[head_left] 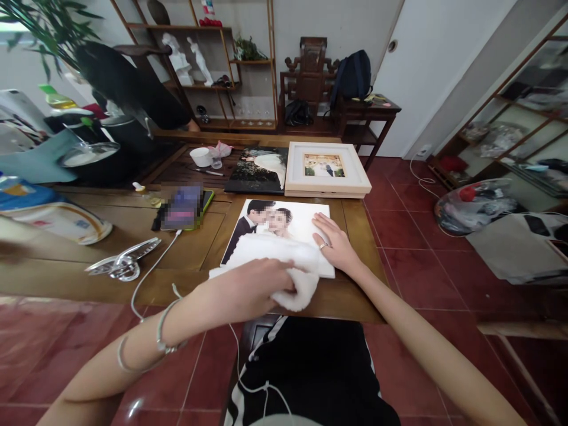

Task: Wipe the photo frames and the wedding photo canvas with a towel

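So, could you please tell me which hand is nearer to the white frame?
Right. The right hand rests on the photo panel, just in front of the white frame; the left hand, on the white cloth, is farther from it.

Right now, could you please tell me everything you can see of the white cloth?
The cloth is plain white and looks soft and fluffy, like towelling. It lies bunched across the near part of the photo panel, with a thick rounded fold at its near right reaching past the panel's edge over the table. The left hand holds it from above. The right hand rests close to its right end; whether they touch is unclear.
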Demonstrator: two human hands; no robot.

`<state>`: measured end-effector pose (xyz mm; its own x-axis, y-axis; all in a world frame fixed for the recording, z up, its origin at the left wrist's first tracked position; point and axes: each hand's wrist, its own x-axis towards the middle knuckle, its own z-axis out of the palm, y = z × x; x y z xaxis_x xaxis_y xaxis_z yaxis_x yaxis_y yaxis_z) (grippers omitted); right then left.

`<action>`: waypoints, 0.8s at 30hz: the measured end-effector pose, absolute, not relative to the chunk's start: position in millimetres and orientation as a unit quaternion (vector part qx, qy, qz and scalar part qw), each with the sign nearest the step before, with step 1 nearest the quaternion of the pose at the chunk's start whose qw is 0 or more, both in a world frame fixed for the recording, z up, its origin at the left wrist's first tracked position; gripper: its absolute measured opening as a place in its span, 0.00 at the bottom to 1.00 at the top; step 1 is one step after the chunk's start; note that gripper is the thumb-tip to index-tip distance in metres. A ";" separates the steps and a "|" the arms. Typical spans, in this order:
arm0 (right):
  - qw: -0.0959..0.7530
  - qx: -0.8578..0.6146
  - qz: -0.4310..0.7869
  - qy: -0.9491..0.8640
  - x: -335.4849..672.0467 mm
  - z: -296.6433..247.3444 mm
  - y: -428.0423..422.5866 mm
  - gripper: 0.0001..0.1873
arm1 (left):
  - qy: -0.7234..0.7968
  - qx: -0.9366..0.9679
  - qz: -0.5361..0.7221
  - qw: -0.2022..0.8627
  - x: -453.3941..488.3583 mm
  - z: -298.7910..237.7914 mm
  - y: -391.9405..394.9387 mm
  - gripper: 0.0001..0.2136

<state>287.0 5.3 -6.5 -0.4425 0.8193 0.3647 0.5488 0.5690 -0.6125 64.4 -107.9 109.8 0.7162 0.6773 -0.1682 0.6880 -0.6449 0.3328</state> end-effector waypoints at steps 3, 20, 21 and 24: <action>0.329 -0.411 0.205 -0.825 287.9 -8.2 6.6 0.23 | 0.402 0.890 -0.010 0.217 64.6 111.0 -83.2 0.12; 0.537 -0.434 0.400 -0.603 292.1 -3.3 10.4 0.30 | 0.424 0.889 0.164 0.062 112.8 69.7 15.8 0.15; 0.546 -0.441 0.404 -0.586 292.1 -2.8 10.4 0.30 | 0.421 0.894 0.143 0.050 117.8 68.6 14.0 0.15; 0.551 -0.439 0.393 -0.590 291.1 -0.7 8.4 0.31 | 0.413 0.909 0.057 0.015 127.3 70.5 -2.3 0.13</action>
